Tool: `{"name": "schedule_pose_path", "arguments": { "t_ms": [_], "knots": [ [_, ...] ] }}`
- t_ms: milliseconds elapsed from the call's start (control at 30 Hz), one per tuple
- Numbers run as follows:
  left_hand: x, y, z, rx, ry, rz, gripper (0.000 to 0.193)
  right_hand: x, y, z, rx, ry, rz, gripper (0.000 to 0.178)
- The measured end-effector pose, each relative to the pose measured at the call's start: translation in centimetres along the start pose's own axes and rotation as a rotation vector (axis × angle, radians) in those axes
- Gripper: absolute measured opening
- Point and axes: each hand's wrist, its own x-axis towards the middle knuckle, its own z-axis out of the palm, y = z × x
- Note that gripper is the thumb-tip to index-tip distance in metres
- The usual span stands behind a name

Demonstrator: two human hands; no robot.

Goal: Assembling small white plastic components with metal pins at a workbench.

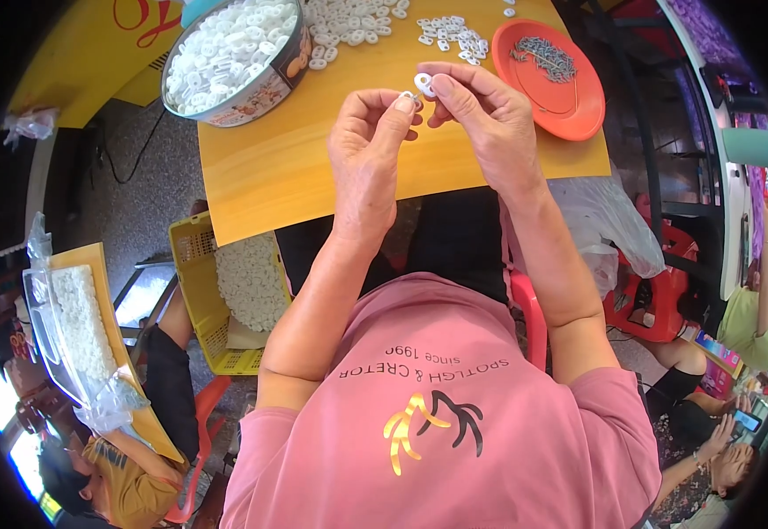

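Observation:
Over the far part of the yellow table, my two hands are raised close together. My right hand [481, 110] pinches a small white oval plastic piece with a hole [424, 85] between thumb and fingers. My left hand [371, 132] is closed in a pinch on another small white plastic piece [408, 95], mostly covered by the thumb. Whether the two pieces touch is too small to tell. Beyond my hands lies a group of similar white pieces [454, 37]. An orange-red plate [569, 119] to the right holds a heap of small grey nails or screws [544, 60].
A round tin [256, 108] full of white pieces stands at the table's left, beside a loose pile [353, 22]. Below it is a yellow basket [192, 242] with more pieces. A plastic bag [604, 220] hangs at right. Other people sit at both sides.

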Motion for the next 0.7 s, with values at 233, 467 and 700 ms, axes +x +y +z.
{"name": "schedule_pose_path", "arguments": {
  "t_ms": [233, 467, 700],
  "knots": [
    [-0.28, 0.29, 0.12, 0.004, 0.021, -0.011, 0.013, -0.45, -0.35, 0.50, -0.117, 0.037, -0.048, 0.022],
    [-0.60, 0.48, 0.15, -0.021, 0.043, -0.060, 0.014, -0.55, -0.11, 0.76, -0.196, 0.065, -0.116, 0.020],
    [-0.74, 0.36, 0.01, -0.055, 0.043, -0.057, 0.015, -1.00, -0.11, 1.00, -0.196, 0.050, -0.098, 0.019]
  ]
}}
